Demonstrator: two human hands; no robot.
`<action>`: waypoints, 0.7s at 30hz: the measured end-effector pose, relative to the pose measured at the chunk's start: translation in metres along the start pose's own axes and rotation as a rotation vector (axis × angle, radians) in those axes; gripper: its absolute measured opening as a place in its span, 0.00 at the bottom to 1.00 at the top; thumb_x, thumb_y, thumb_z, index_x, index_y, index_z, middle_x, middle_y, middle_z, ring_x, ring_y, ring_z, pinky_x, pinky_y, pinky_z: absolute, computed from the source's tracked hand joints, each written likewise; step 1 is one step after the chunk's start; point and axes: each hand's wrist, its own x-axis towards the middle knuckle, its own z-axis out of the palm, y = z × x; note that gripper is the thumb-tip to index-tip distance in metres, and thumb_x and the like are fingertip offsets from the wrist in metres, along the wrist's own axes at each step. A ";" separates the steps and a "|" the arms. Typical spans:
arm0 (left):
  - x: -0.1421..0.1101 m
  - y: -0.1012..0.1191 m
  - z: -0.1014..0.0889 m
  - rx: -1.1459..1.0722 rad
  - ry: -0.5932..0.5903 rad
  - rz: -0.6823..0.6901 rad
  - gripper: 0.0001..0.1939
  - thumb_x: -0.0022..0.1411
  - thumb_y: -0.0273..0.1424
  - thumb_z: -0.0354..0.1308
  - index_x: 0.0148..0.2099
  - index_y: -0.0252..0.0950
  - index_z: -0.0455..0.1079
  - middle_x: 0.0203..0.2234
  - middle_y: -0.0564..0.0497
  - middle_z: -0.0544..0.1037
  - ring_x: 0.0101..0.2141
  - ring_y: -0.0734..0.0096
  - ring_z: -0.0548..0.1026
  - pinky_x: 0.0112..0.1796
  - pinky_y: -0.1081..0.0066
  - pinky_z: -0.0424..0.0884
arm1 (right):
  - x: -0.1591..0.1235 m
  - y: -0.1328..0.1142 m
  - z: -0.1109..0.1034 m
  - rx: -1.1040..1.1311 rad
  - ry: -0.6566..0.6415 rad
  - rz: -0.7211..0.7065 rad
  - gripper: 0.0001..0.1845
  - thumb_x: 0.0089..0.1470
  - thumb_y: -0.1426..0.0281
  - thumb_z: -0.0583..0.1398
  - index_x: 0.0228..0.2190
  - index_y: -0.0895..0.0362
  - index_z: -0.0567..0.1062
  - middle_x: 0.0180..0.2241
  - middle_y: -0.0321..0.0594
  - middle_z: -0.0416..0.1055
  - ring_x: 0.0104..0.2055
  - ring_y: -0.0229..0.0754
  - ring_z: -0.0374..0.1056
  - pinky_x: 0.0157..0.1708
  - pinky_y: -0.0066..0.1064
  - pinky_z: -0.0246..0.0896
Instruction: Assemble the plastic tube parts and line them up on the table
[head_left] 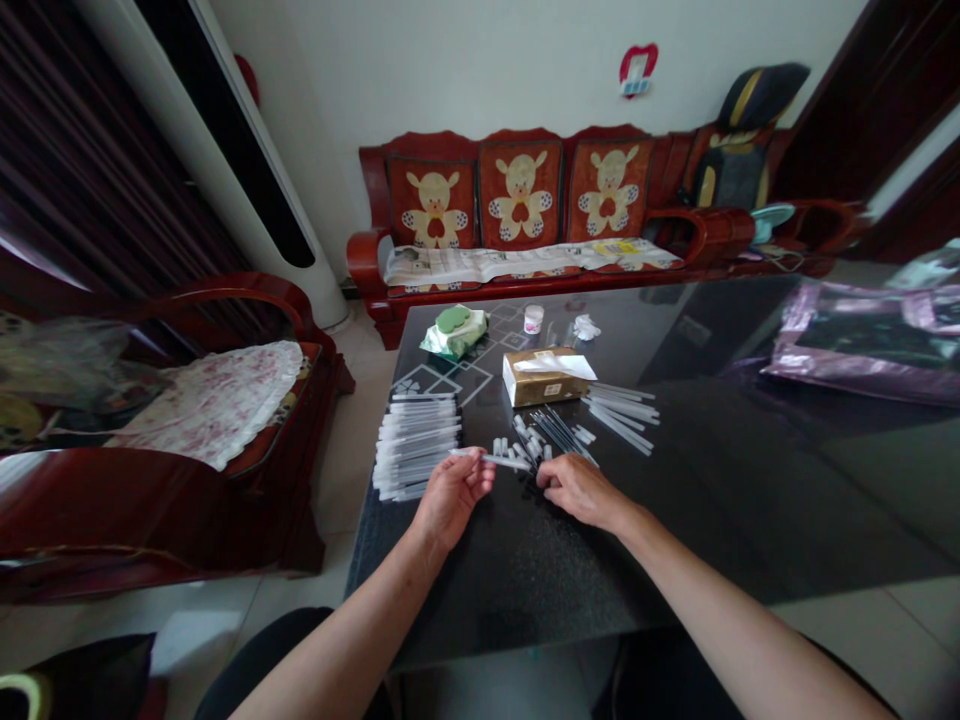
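My left hand (452, 492) is closed around a slim whitish pen barrel (506, 462), which points to the right. My right hand (581, 488) rests low over the table, fingers bent and pinched together beside small black pieces (529, 488); what is between the fingertips is hidden. Just beyond the hands lie several short translucent caps (520, 428) and a bundle of thin dark pen refills (556, 430). A stack of whitish pens (416, 450) fills the table's left side. To the right, several loose translucent tubes (621, 413) lie fanned out.
Behind the pen parts stands a gold tissue box (546, 385). Farther back are a green wipes packet (454, 330), a small white jar (533, 319) and a crumpled tissue (586, 327). A purple shiny package (862, 340) lies on the right of the dark table (495, 590).
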 end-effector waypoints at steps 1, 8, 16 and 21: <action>0.000 0.000 0.000 0.003 -0.001 0.001 0.05 0.60 0.25 0.57 0.37 0.28 0.72 0.24 0.46 0.78 0.24 0.77 0.75 0.26 0.79 0.73 | 0.001 0.000 0.001 -0.026 -0.004 0.001 0.09 0.44 0.77 0.58 0.27 0.55 0.78 0.22 0.36 0.73 0.29 0.39 0.69 0.31 0.27 0.55; -0.002 0.000 0.002 0.034 -0.006 0.018 0.06 0.57 0.26 0.61 0.37 0.28 0.72 0.24 0.46 0.78 0.24 0.77 0.75 0.26 0.79 0.73 | 0.001 0.001 0.001 -0.024 -0.002 -0.006 0.07 0.43 0.77 0.58 0.25 0.56 0.76 0.22 0.37 0.73 0.29 0.40 0.69 0.29 0.28 0.54; -0.003 0.000 0.006 0.082 -0.007 0.060 0.11 0.53 0.31 0.66 0.37 0.29 0.72 0.24 0.48 0.78 0.25 0.76 0.75 0.27 0.79 0.72 | 0.001 0.002 -0.006 0.912 0.026 0.114 0.09 0.46 0.69 0.63 0.30 0.59 0.69 0.22 0.38 0.74 0.24 0.41 0.73 0.24 0.31 0.68; -0.004 -0.002 0.007 0.106 -0.006 0.087 0.12 0.53 0.31 0.66 0.37 0.29 0.72 0.24 0.48 0.78 0.25 0.76 0.76 0.28 0.78 0.72 | 0.000 -0.008 -0.009 1.135 0.058 0.080 0.15 0.42 0.67 0.68 0.30 0.61 0.72 0.24 0.40 0.76 0.24 0.42 0.74 0.26 0.33 0.71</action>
